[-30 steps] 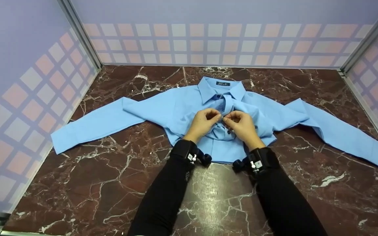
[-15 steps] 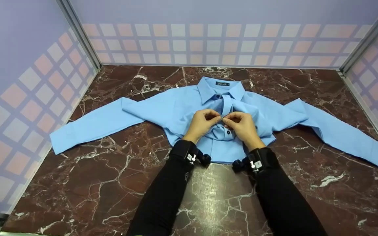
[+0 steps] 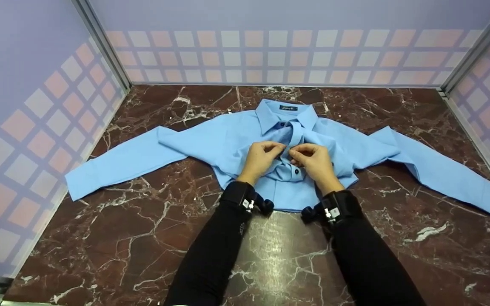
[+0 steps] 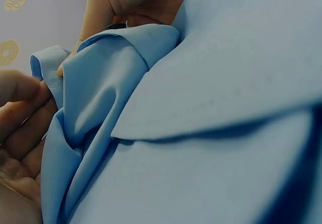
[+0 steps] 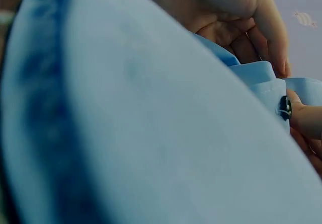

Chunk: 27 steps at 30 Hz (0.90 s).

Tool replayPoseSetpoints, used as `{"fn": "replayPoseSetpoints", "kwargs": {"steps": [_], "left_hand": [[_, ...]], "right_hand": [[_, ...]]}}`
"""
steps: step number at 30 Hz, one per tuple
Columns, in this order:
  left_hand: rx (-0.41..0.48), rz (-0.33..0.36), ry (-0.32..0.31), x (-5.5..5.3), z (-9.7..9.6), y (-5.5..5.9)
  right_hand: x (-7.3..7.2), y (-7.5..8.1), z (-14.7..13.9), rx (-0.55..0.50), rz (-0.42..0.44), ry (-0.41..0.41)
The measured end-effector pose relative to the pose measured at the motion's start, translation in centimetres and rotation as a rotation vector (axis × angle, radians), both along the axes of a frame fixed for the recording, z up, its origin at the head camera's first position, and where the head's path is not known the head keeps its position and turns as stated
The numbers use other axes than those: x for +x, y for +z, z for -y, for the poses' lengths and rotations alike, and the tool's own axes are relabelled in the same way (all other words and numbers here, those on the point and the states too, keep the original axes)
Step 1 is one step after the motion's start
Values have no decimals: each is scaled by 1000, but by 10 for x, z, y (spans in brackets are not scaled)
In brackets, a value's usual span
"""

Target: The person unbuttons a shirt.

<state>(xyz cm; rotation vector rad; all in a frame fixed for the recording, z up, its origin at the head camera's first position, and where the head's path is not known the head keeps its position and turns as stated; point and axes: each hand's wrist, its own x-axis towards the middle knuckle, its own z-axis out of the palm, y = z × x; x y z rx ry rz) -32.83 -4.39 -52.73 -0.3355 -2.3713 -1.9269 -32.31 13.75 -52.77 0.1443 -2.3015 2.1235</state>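
A light blue long-sleeved shirt (image 3: 238, 136) lies front up with its collar away from me and both sleeves spread. Over its chest, my left hand (image 3: 261, 160) pinches the bunched front between thumb and forefinger. Just to the right, my right hand (image 3: 314, 163) pinches the raised front strip (image 3: 294, 135). In the right wrist view, a dark button (image 5: 285, 107) sits on the cloth beside the right thumb. A lower button (image 3: 297, 171) shows below the fingers. Folds of the shirt (image 4: 105, 90) stand up between the hands in the left wrist view, and the fingertips are partly hidden.
The shirt lies on a dark red marbled table (image 3: 143, 238) with white veins. A lilac back wall (image 3: 287, 55) with pink and white squares bounds the far edge. Similar panels rise at left and right. The black-sleeved forearms (image 3: 215, 255) come in from the near edge.
My left fingertips have drawn slightly left, so a small gap now shows between the two hands. The right hand stays nearly in place. The front strip between them has shifted a little.
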Motion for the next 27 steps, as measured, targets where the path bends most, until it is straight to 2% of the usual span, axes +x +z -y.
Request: {"fn": "replayPoseSetpoints", "kwargs": {"steps": [6, 15, 19, 21, 24, 27], "left_hand": [[-2, 17, -2, -1, -1, -1], [-34, -12, -5, 1, -2, 1], [-78, -69, -28, 2, -5, 5], [-113, -119, -32, 2, -4, 8], [-142, -179, 26, 1, 0, 16], [-103, -187, 153, -2, 9, 22]], "right_hand": [[-2, -2, 0, 13, -22, 9], [0, -1, -4, 10, -27, 54], [3, 2, -5, 16, -15, 35], [4, 6, -4, -23, -11, 8], [4, 12, -4, -166, -2, -53], [2, 21, -7, -307, 18, -119]]}}
